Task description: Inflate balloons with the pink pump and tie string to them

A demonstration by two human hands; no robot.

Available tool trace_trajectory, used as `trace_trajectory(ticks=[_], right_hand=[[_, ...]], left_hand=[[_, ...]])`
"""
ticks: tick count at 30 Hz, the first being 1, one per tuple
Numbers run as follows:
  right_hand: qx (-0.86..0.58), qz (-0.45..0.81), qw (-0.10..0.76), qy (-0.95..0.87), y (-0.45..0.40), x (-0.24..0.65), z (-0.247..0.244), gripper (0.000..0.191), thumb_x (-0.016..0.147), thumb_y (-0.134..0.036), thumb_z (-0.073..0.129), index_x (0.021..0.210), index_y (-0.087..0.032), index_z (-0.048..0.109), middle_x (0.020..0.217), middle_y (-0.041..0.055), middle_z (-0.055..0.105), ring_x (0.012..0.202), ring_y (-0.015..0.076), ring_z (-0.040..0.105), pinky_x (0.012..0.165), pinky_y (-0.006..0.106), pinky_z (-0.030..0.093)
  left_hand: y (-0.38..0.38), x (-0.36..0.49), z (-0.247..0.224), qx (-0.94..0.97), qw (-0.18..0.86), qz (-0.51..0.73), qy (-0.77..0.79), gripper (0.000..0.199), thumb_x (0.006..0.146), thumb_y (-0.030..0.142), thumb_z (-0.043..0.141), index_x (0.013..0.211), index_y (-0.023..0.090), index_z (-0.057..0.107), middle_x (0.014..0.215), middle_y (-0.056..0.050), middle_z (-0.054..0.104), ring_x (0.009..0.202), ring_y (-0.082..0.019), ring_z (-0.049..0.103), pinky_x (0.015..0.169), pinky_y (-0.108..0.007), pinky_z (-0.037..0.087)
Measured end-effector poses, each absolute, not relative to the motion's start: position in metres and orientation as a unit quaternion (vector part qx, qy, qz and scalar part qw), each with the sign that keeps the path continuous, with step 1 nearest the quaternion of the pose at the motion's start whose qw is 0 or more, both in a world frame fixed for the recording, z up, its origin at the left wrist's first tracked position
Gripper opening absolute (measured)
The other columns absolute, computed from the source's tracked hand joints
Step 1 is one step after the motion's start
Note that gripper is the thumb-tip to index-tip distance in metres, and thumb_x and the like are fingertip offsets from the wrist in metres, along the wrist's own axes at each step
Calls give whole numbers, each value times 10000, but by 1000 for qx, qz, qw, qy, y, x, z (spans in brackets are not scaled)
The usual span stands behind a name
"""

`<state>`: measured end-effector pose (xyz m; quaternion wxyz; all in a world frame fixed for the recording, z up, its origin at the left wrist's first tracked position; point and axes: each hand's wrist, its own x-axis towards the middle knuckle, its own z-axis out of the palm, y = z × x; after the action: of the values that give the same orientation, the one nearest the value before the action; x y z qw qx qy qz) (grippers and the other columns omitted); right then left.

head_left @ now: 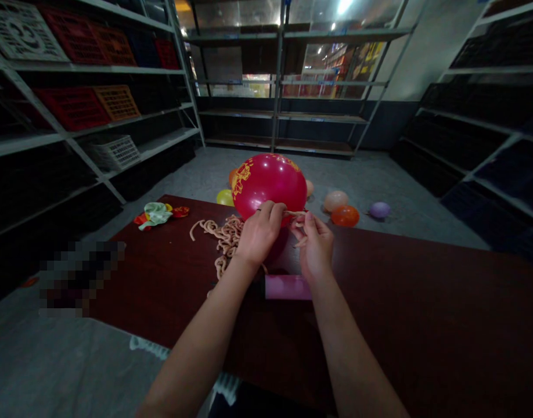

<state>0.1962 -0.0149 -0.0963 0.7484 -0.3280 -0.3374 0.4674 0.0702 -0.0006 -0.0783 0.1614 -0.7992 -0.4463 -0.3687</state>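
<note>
A red inflated balloon (270, 181) with yellow print rests above the far edge of a dark brown table (423, 302). My left hand (260, 232) pinches the balloon's neck at its underside. My right hand (315, 244) is beside it, fingers closed on a pale tan string that runs to the neck. A tangle of the same tan string (220, 235) lies on the table just left of my left hand. A pink cylinder-shaped object (287, 287) lies on the table between my wrists.
Uninflated balloons (158, 213) lie at the table's far left. Inflated balloons lie on the grey floor beyond: yellow (225, 197), peach (335, 200), orange (345, 216), purple (380, 209). Metal shelving with crates lines the left, back and right walls.
</note>
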Motion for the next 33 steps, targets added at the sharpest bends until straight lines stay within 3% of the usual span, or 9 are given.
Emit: trace_trajectory(ticks=[3,7,20,27,33], right_hand=[[-335,459,749,-340,-14,197,-96,328,787,-505,796,709,-210,677,840,10,691,769,114,632,789,291,565],[-333,473,737,-350,-13,200,-96,318,781,-503,799,713,-216,680,827,9,684,772,124,631,771,295,563],[-304,528,690,-390,-20,208,-85,267,842,-440,755,693,-228,690,774,-2,644,742,118,608,805,321,558],[-302,525,687,-402,-22,206,-82,301,860,-452,734,668,-232,662,751,-7,633,744,120,607,827,323,554],[-311,517,683,-411,-24,205,-82,277,850,-466,748,722,-224,702,795,8,668,757,125,631,797,314,557]], left_hand=[[-8,74,-70,-811,150,-344,-449,151,1030,215,498,1129,166,601,1018,-90,676,894,-191,668,754,-272,535],[-20,69,-58,-836,144,-338,-407,304,1011,171,518,1314,184,545,1071,-95,691,974,-209,665,801,-289,544],[-16,56,-58,-802,158,-424,-389,221,1048,246,474,1200,192,625,1012,-76,666,924,-176,640,791,-267,529],[-12,55,-65,-761,126,-541,-335,140,1034,230,518,1101,194,635,940,-54,693,871,-144,649,825,-265,529],[-8,54,-64,-794,121,-469,-367,271,1038,203,480,1287,199,588,1092,-88,694,1013,-189,652,904,-328,542]])
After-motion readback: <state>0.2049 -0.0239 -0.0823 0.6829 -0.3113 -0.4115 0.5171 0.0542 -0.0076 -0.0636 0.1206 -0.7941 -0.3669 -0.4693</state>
